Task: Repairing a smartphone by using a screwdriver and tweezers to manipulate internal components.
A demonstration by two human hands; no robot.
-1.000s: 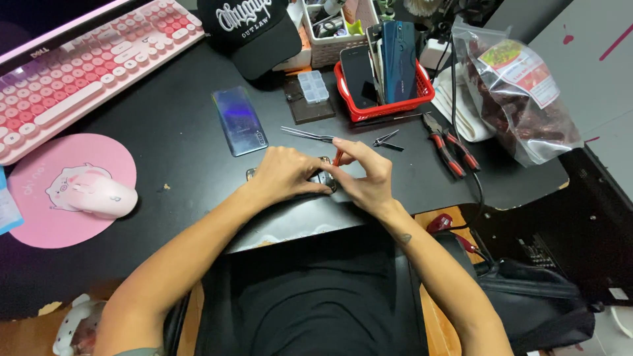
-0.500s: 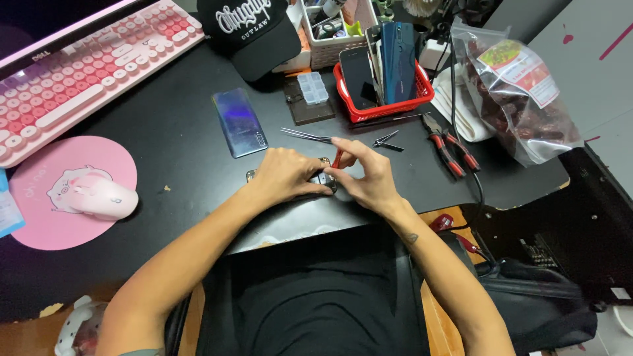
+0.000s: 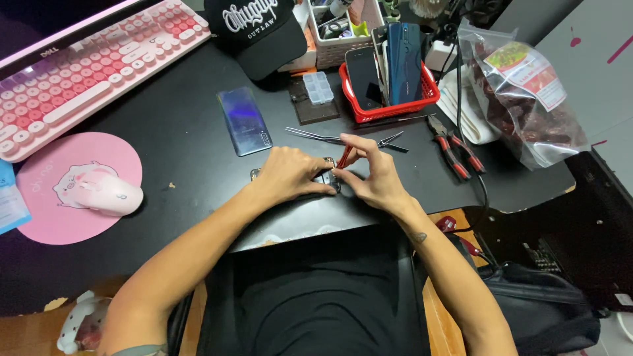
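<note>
While hands (image 3: 290, 173) work, tweezers (image 3: 323, 136) lie just beyond.

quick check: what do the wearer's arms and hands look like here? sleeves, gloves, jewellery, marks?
Both forearms are bare up to the frame edge: no sleeves visible. Left hand and right hand wear no gloves; no rings, watch or bands show. One small dark tattoo sits on the right forearm just past the wrist. Torso below is in a black garment.
</note>
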